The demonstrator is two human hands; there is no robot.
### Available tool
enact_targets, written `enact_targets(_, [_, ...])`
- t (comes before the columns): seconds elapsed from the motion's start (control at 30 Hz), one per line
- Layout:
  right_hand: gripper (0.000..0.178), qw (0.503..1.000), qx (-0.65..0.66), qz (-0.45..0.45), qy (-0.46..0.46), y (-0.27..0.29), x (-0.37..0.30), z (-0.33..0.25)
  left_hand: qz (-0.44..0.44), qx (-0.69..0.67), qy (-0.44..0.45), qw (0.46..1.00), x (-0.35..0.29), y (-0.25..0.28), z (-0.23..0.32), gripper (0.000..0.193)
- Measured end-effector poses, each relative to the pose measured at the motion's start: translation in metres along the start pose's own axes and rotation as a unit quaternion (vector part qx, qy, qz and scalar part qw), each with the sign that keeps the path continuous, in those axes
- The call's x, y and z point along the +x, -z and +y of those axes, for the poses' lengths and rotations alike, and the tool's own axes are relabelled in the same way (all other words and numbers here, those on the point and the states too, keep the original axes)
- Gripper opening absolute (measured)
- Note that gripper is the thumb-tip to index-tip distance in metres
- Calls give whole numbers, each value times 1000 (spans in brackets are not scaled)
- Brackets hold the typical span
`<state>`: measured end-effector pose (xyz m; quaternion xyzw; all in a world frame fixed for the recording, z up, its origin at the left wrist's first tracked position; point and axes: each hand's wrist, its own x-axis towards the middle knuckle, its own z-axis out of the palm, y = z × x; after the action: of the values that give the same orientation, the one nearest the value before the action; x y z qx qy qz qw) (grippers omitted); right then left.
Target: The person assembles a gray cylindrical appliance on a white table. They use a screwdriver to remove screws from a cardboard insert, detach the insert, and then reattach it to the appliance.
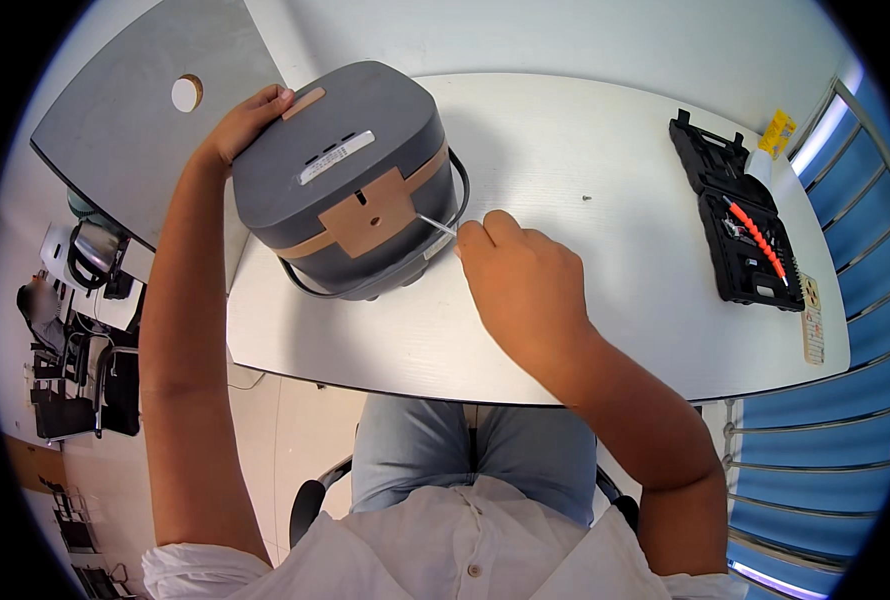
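While a white counter (pixel 615 290) spreads across the view, a dark grey rice cooker (pixel 395 130) stands on its left part, a tan panel facing the person. Toward the right end lies an open black tool case (pixel 717 178). The right hand (pixel 520 275) is beside the cooker, its fingers curled closed around a screwdriver. The left hand (pixel 245 125) rests on the lid's far-left edge; its fingers are partly hidden, so how tightly they grip cannot be told. An orange flexible shaft (pixel 760 243) lies across the case, and a beige remote control (pixel 812 320) lies just beside it. The screwdriver's (pixel 435 224) slim metal shaft reaches the panel's (pixel 350 225) right edge. A small screw (pixel 586 198) lies on the counter between cooker and case.
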<state>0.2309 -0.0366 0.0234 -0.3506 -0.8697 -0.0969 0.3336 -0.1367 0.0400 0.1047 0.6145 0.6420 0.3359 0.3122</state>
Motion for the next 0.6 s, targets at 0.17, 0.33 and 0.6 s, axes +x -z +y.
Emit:
enact_targets(0.17, [6,999,26,-8,-17,1,7,4,-3,1,-4,1000,-1,-3,5,37])
enact_targets(0.33, [14,879,377,-205,-209,3,20,28,3,18,3,1000,-2,0,5,36])
enact_targets(0.6, [19,824,490,-181,-220,-28,6,41,3,-25,3,1000,-2,-3,5,40])
